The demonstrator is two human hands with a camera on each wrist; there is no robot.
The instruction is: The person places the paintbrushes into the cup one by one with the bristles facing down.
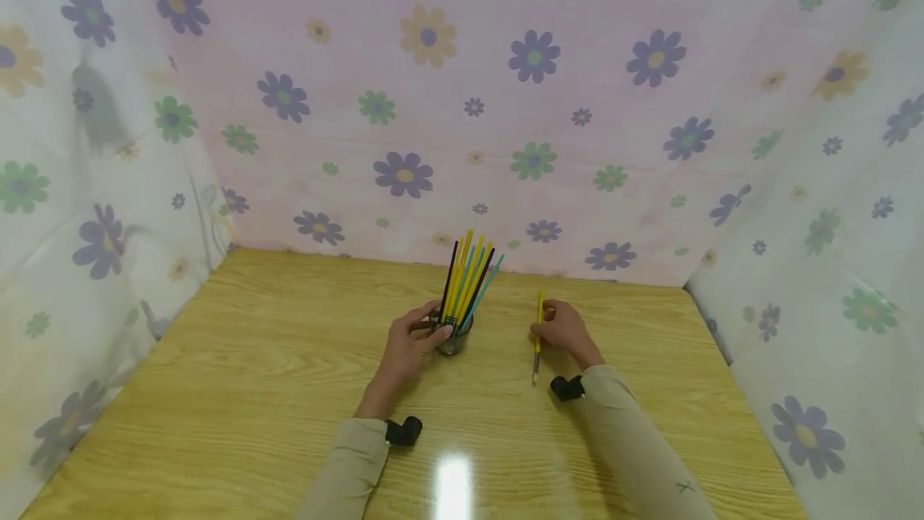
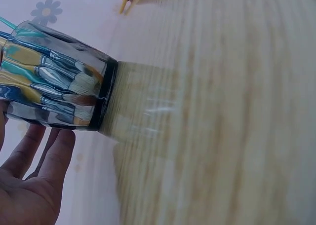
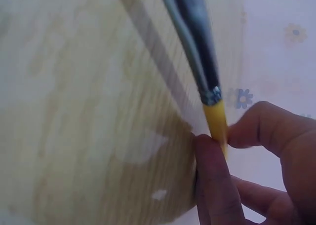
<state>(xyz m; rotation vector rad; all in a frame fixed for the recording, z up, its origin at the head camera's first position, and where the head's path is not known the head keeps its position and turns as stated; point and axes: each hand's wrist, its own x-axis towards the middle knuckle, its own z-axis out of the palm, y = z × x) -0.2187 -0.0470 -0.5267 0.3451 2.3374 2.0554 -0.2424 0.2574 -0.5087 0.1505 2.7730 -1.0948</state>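
Brushes [image 1: 465, 279] stand in a glass cup [image 1: 453, 339] mid-table [image 1: 253, 392] in the head view, the left hand [image 1: 407, 347] curling around it. Left wrist view: fingers [image 2: 47, 153] straighten beside the cup. Right wrist view: right hand [image 3: 247, 170] pinches a yellow brush [image 3: 212, 106].

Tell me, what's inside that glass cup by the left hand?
The glass cup holds paintbrushes, yellow, teal and dark handles fanning upward, bristle ends down against its base. The left hand covers part of its side; the exact count is unclear.
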